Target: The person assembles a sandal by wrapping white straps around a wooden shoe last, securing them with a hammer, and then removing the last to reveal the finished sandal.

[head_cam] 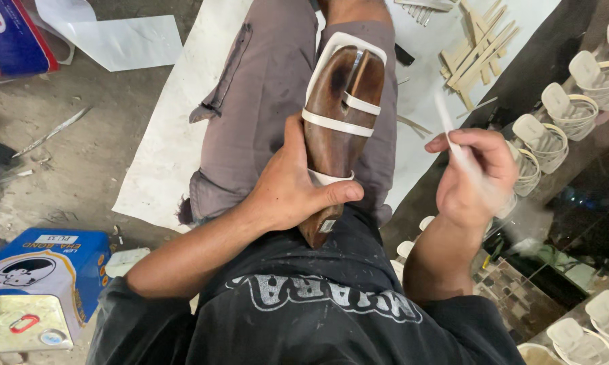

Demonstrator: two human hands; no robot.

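The left hand (292, 189) clamps the wooden shoe form (337, 128) against the thigh; the right hand (472, 177) pinches a white strip (453, 132). Best to keep that form steady while strapping.

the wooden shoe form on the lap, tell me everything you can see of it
The wooden shoe form is dark brown, glossy wood, split lengthwise at the toe end. It lies along the person's thigh, toe pointing away. White straps cross it and a white sole piece edges its far end. The left hand grips its near end, thumb across.
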